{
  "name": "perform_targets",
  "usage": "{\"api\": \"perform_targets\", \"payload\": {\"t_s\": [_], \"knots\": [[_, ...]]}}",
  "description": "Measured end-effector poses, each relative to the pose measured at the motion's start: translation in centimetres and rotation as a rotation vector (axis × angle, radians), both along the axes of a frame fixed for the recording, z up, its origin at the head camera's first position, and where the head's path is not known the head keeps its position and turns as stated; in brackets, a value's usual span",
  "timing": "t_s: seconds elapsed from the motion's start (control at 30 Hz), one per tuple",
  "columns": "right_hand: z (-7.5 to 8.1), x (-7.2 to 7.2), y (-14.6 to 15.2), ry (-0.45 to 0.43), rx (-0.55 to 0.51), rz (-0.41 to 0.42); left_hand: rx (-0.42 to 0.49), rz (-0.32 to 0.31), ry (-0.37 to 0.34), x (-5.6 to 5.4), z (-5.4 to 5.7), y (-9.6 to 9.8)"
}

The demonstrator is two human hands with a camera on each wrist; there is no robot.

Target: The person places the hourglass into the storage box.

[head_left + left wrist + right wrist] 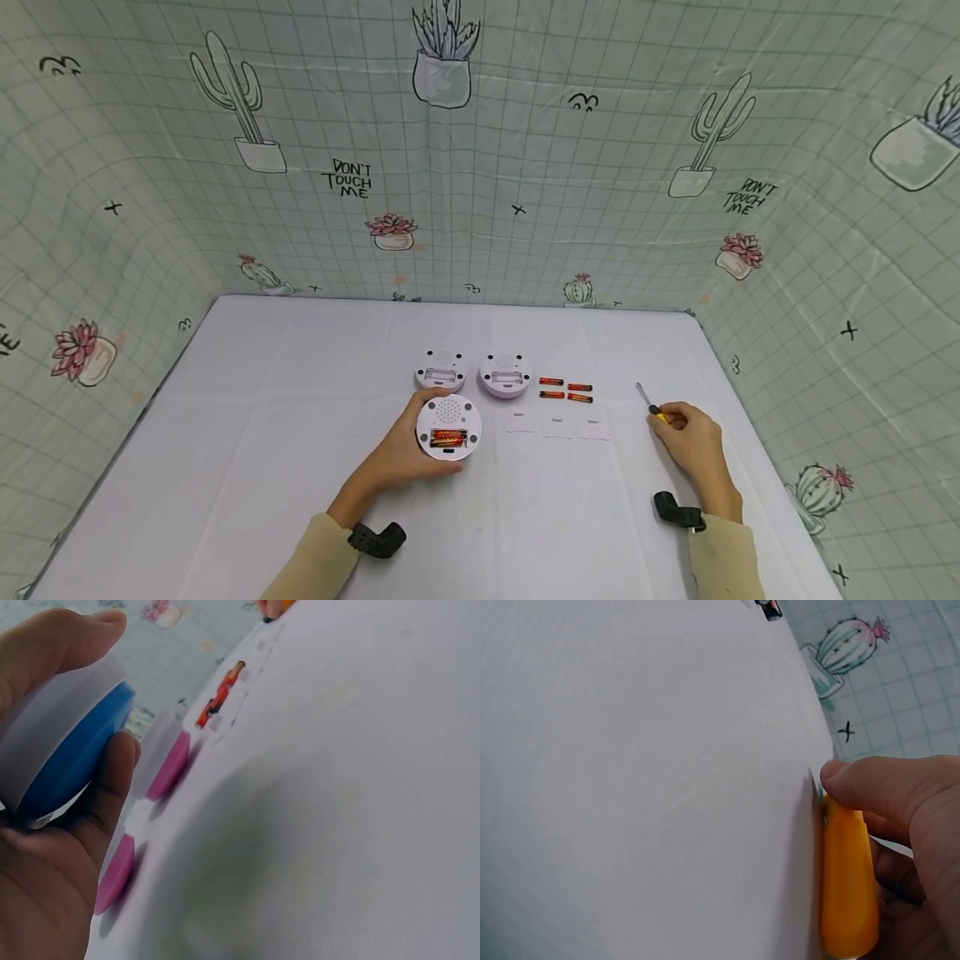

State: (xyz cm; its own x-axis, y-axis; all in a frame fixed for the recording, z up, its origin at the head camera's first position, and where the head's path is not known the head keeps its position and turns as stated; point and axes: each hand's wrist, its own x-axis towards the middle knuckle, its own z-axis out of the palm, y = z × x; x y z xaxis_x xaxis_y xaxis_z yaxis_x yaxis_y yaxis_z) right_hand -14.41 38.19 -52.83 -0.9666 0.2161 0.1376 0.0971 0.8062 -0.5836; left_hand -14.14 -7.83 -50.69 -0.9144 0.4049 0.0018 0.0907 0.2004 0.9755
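My left hand (pixel 408 454) grips a round white device (pixel 450 408) by its sides, its underside facing up. Two red batteries (pixel 448 438) sit in its uncovered compartment. The left wrist view shows the blue other side (pixel 79 754) of this device between thumb and fingers. At the right, my right hand (pixel 690 442) pinches a screwdriver (pixel 651 400) with a yellow handle (pixel 849 885); its shaft points away to the upper left in the head view. Behind the held device stand two similar white devices, one left (pixel 441 363) and one right (pixel 506 367), with pink undersides (pixel 171 765) and bare compartments.
Several loose red batteries (pixel 552 395) lie in two short columns right of the devices. In front of them are three thin white covers, left (pixel 519 423), middle (pixel 558 428) and right (pixel 596 430). A patterned cloth (pixel 480 183) hangs behind the white table (pixel 247 433).
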Motion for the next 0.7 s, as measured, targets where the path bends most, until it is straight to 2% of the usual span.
{"api": "perform_targets", "payload": {"t_s": [0.27,0.43,0.57,0.7], "knots": [[0.8,0.4,0.1,-0.03,0.022,0.036,0.028,-0.011,0.011,0.2,0.5,0.8],[2.4,0.8,-1.3,-0.032,0.011,0.038,0.061,-0.021,0.021,0.4,0.9,1.4],[4.0,0.9,-3.7,0.061,0.025,0.077,0.09,-0.03,0.035,0.5,0.9,1.9],[5.0,0.8,-7.0,0.19,0.041,0.169,0.118,-0.025,0.025,0.6,1.1,2.5]]}}
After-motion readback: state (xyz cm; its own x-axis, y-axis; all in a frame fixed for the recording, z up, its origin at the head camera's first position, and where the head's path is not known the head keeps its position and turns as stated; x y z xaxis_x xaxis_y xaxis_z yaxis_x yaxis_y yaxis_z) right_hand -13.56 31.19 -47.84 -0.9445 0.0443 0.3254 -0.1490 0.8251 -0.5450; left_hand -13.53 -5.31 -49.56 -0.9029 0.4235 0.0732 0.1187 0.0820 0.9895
